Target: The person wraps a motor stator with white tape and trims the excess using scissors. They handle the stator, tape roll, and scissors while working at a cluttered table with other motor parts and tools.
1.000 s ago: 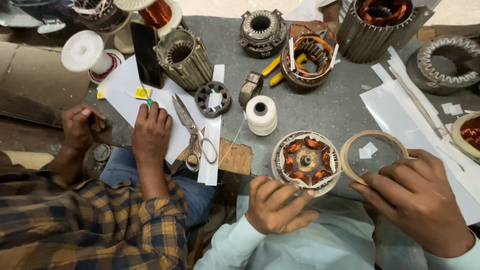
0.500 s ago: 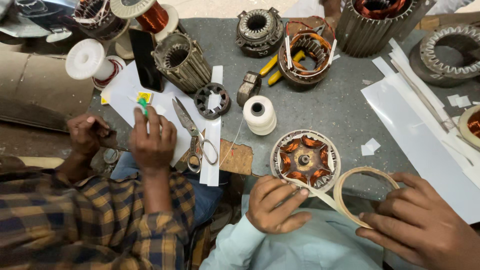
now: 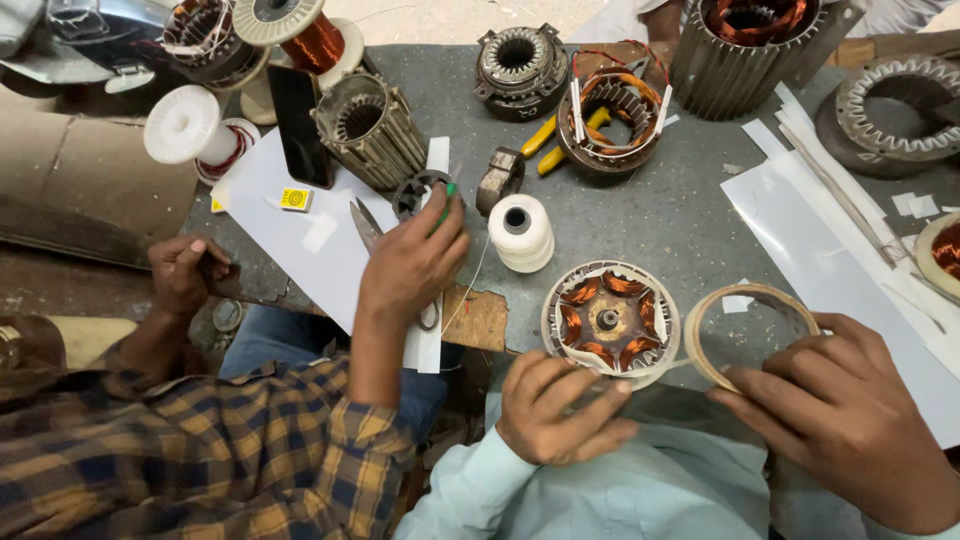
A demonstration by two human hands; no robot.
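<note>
A small round stator (image 3: 610, 322) with copper windings lies at the table's near edge. My left hand (image 3: 560, 405) grips its near rim, fingers curled where a thin strip of tape meets it. My right hand (image 3: 840, 400) holds a tan tape roll (image 3: 750, 335) to the right of the stator, and the strip runs from the roll to the stator. A white thread spool (image 3: 521, 232) stands just behind the stator.
A co-worker in a plaid shirt sits at the left. One of their hands (image 3: 410, 265), holding a green pen, reaches over scissors (image 3: 366, 225) and white paper (image 3: 300, 240). Larger stators (image 3: 612, 110), a finned motor housing (image 3: 745, 45), copper wire reels (image 3: 300, 30), a phone (image 3: 298, 125) and white sheets (image 3: 830, 260) crowd the table.
The co-worker's hand has moved right across the paper to the small round part. My right hand lifted the tape roll slightly back toward the stator. My left hand stayed put.
</note>
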